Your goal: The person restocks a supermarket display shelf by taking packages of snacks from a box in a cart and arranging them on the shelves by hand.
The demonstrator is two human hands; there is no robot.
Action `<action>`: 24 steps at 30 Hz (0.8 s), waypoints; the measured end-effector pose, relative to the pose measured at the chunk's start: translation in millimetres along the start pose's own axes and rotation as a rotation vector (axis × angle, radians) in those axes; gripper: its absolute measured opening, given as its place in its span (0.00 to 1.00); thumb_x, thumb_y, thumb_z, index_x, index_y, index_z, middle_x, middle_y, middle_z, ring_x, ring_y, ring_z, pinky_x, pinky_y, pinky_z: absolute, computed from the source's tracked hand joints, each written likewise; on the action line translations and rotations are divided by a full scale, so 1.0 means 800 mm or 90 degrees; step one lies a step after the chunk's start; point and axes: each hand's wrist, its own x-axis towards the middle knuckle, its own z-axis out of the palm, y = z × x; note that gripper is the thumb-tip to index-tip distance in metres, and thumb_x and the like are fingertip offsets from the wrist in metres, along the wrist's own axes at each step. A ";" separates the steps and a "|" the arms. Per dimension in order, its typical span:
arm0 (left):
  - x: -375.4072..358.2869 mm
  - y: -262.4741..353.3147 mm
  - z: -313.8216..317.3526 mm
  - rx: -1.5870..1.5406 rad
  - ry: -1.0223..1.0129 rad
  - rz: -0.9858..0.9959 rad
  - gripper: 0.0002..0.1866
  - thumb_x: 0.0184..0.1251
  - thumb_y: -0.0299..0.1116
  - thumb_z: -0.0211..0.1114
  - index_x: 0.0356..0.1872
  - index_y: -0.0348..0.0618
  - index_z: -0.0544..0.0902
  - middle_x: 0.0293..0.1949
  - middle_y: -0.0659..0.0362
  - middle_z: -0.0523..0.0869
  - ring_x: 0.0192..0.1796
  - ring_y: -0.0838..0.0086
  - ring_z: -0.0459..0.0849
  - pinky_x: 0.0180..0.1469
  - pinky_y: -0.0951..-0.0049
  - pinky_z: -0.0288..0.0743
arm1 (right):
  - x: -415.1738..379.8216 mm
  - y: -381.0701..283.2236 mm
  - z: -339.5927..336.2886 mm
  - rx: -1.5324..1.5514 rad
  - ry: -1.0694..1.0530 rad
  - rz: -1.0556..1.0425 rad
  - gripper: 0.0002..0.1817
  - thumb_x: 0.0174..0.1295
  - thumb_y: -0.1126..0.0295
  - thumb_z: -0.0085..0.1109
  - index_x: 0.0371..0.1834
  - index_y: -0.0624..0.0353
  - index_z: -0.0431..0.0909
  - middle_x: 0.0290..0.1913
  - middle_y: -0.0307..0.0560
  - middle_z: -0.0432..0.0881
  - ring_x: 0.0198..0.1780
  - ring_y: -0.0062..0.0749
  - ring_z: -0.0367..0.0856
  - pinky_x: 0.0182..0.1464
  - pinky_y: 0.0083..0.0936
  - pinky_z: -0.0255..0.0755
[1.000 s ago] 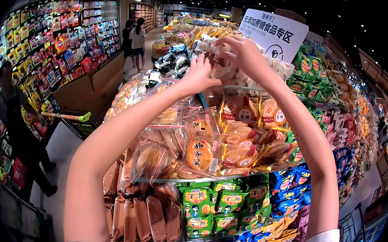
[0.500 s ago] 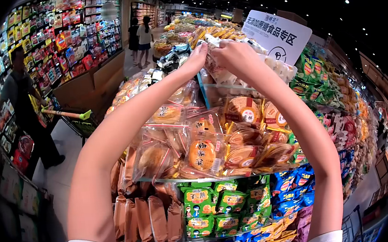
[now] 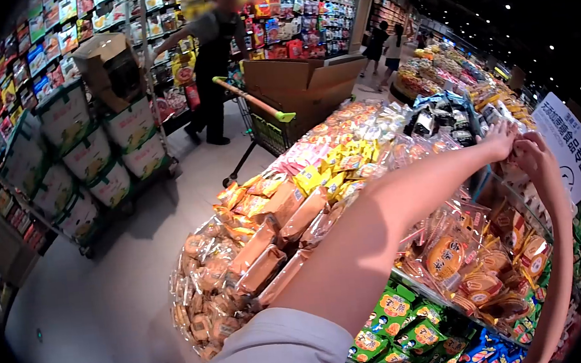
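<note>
Both arms stretch over a tiered snack display to its upper right part. My left hand [image 3: 500, 139] is beside white wrapped packs, its fingers extended and slightly apart. Close against it, my right hand [image 3: 531, 152] has its fingers curled; whatever they hold is hidden. Black bagged snacks [image 3: 440, 118] lie left of the hands. Below them are clear-wrapped round flat cakes [image 3: 445, 256] with dark printed characters. A white sign [image 3: 564, 137] stands just right of my right hand.
A co-worker [image 3: 217, 56] stands by a shopping cart [image 3: 265, 125] with a large cardboard box [image 3: 306, 87]. Stacked white-and-green cartons [image 3: 87, 147] are on a trolley at left. Green snack packs [image 3: 395, 310] and brown long packs [image 3: 261, 246] fill nearer tiers.
The view has turned left, so the display and my hands appear farther right. My left hand's fingers look more extended than before. More of the cart, co-worker and stacked cartons shows.
</note>
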 end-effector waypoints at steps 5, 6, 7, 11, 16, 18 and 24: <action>0.001 0.001 -0.002 -0.052 0.011 -0.003 0.38 0.65 0.63 0.26 0.69 0.48 0.42 0.70 0.51 0.45 0.71 0.57 0.44 0.66 0.43 0.39 | -0.002 0.004 0.007 -0.048 0.042 0.008 0.18 0.53 0.77 0.55 0.50 0.58 0.71 0.57 0.49 0.67 0.54 0.46 0.71 0.52 0.33 0.68; 0.003 -0.002 0.000 -0.054 0.011 -0.006 0.38 0.65 0.63 0.26 0.69 0.48 0.42 0.70 0.51 0.45 0.71 0.57 0.44 0.66 0.43 0.39 | -0.001 0.004 0.009 -0.046 0.038 0.008 0.18 0.53 0.77 0.55 0.50 0.58 0.71 0.57 0.49 0.67 0.54 0.46 0.71 0.52 0.33 0.68; 0.005 -0.004 0.003 -0.037 0.032 -0.001 0.38 0.65 0.63 0.26 0.69 0.49 0.42 0.70 0.51 0.45 0.71 0.58 0.44 0.66 0.43 0.39 | -0.001 0.003 0.011 -0.070 0.056 -0.007 0.18 0.54 0.76 0.55 0.50 0.57 0.71 0.57 0.49 0.67 0.54 0.47 0.71 0.52 0.33 0.68; -0.014 0.010 -0.013 -0.060 0.019 -0.012 0.37 0.65 0.63 0.28 0.69 0.51 0.42 0.70 0.53 0.44 0.71 0.59 0.44 0.65 0.43 0.39 | -0.001 0.012 0.016 -0.067 0.027 0.024 0.19 0.55 0.73 0.56 0.51 0.56 0.71 0.56 0.50 0.69 0.52 0.47 0.72 0.51 0.33 0.69; -0.004 0.004 -0.010 -0.027 0.013 -0.003 0.36 0.66 0.61 0.30 0.69 0.50 0.45 0.70 0.55 0.48 0.71 0.59 0.46 0.65 0.43 0.41 | 0.004 0.026 0.021 -0.115 0.060 0.005 0.19 0.57 0.73 0.54 0.53 0.56 0.70 0.56 0.49 0.69 0.53 0.48 0.71 0.52 0.33 0.67; 0.005 -0.004 -0.005 0.018 0.022 0.038 0.34 0.66 0.58 0.32 0.68 0.50 0.46 0.69 0.55 0.49 0.71 0.59 0.47 0.65 0.43 0.42 | 0.003 0.023 0.017 -0.090 0.072 0.016 0.19 0.57 0.73 0.54 0.54 0.55 0.70 0.55 0.49 0.70 0.53 0.47 0.72 0.52 0.33 0.67; 0.005 -0.008 -0.013 -0.010 0.035 0.121 0.35 0.68 0.56 0.30 0.68 0.43 0.44 0.68 0.44 0.48 0.70 0.51 0.45 0.67 0.50 0.42 | -0.003 0.004 0.005 -0.159 0.153 -0.033 0.19 0.55 0.68 0.57 0.51 0.54 0.72 0.53 0.47 0.72 0.53 0.46 0.71 0.53 0.34 0.66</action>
